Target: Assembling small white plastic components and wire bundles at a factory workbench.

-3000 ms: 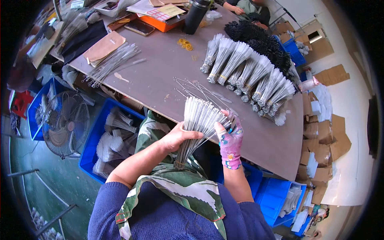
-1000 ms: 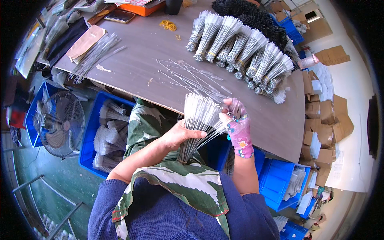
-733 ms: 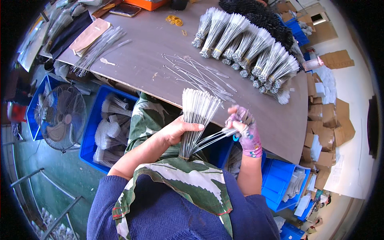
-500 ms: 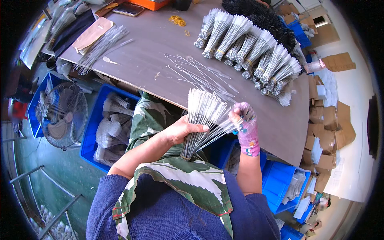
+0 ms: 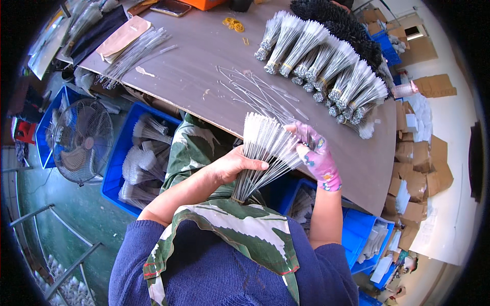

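Observation:
A fanned bundle of thin wire brushes (image 5: 263,135) with white bristle heads stands upright before my chest. My left hand (image 5: 237,166) is closed round its wire stems, thumb across the front. My right hand (image 5: 319,155), in a pink flowered glove with bare fingertips, is curled at the right edge of the bristle heads. Its thumb and fingers close on the outermost brushes; how many they grip is hidden. Just beyond, several loose wire brushes (image 5: 260,92) lie scattered on the brown table (image 5: 199,61).
Tied brush bundles (image 5: 311,51) stand in rows at the far right, before a black bristly heap (image 5: 337,25). Yellow rubber bands (image 5: 233,24) and a phone (image 5: 171,7) lie at the back. A blue crate (image 5: 117,173) of brushes and a fan (image 5: 84,143) stand left.
My right hand has tilted left over the bristle heads, and the brushes on that side sit closer to the bundle. My left hand keeps its grip. The view has shifted slightly.

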The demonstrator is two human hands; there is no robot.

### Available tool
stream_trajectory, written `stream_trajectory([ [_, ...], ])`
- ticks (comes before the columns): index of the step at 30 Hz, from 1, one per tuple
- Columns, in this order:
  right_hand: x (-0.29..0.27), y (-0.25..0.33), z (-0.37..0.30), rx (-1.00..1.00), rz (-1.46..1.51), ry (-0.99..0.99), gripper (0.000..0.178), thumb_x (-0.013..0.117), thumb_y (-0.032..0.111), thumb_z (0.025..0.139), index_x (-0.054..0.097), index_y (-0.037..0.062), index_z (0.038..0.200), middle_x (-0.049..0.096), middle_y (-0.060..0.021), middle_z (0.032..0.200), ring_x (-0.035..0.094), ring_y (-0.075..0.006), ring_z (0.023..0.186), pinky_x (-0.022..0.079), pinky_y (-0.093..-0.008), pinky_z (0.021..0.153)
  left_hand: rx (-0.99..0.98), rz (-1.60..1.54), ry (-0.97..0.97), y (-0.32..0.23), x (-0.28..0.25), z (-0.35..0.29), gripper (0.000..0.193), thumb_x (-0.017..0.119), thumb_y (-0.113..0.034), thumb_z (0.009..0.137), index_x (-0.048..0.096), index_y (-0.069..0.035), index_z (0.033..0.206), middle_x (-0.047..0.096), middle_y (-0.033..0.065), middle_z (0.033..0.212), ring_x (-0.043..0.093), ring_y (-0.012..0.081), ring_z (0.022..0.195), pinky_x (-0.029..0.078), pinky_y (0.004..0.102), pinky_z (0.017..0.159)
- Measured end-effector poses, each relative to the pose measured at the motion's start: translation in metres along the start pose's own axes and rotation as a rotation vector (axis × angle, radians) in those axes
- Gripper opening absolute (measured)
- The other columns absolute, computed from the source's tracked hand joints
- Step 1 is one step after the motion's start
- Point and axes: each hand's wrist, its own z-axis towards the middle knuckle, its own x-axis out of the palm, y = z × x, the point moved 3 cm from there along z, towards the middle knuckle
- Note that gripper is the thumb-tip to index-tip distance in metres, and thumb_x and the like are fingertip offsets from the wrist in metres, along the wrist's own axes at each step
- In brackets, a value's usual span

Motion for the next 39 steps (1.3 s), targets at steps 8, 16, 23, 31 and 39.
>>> stream_trajectory([
  [8,-0.010,-0.006,-0.001,0.199,-0.129,0.035,0.010,0.064,0.006,0.078,0.054,0.0068,0.079,0.059,0.0000,0.079,0.050,-0.0044,0.067,0.039,-0.0200,0.056,-0.036,-0.012,0.033,-0.002,-0.003,0.000,0.037,0.073,-0.006,0.073,0.059,-0.001,0.107,0.064,0.0063,0.092,0.060,0.0150,0.085,0.048,0.0295,0.080],
  [16,0.003,0.006,0.020,0.006,-0.175,-0.110,0.014,0.068,0.007,0.079,0.057,0.0035,0.086,0.052,0.0055,0.072,0.047,-0.0035,0.063,0.039,-0.0205,0.056,-0.044,-0.048,-0.006,-0.005,0.003,-0.001,0.032,0.070,-0.003,0.075,0.059,-0.001,0.105,0.064,0.0059,0.093,0.061,0.0145,0.084,0.049,0.0286,0.078],
  [23,0.014,0.016,0.045,0.142,-0.374,0.219,0.038,0.065,0.004,0.078,0.055,0.0016,0.115,0.056,0.0029,0.079,0.051,-0.0041,0.072,0.041,-0.0197,0.064,-0.022,-0.040,0.006,-0.001,0.001,-0.002,0.038,0.070,-0.006,0.075,0.057,0.000,0.110,0.063,0.0065,0.096,0.060,0.0152,0.087,0.048,0.0294,0.082],
  [31,0.005,0.015,0.029,0.013,-0.145,0.495,0.019,0.055,-0.001,0.077,0.058,0.0014,0.096,0.058,-0.0062,0.088,0.054,-0.0162,0.089,0.041,-0.0309,0.085,-0.057,-0.207,0.046,0.008,-0.022,-0.006,0.042,0.069,-0.005,0.075,0.050,-0.003,0.112,0.055,0.0066,0.105,0.055,0.0219,0.104,0.047,0.0381,0.091],
  [39,0.012,0.017,0.044,0.100,-0.267,0.164,0.013,0.064,0.012,0.083,0.057,0.0020,0.089,0.057,-0.0002,0.080,0.051,-0.0077,0.077,0.041,-0.0221,0.070,-0.019,-0.046,0.004,0.003,-0.003,-0.002,0.039,0.068,-0.010,0.078,0.052,-0.001,0.113,0.060,0.0061,0.095,0.059,0.0161,0.089,0.048,0.0286,0.081],
])
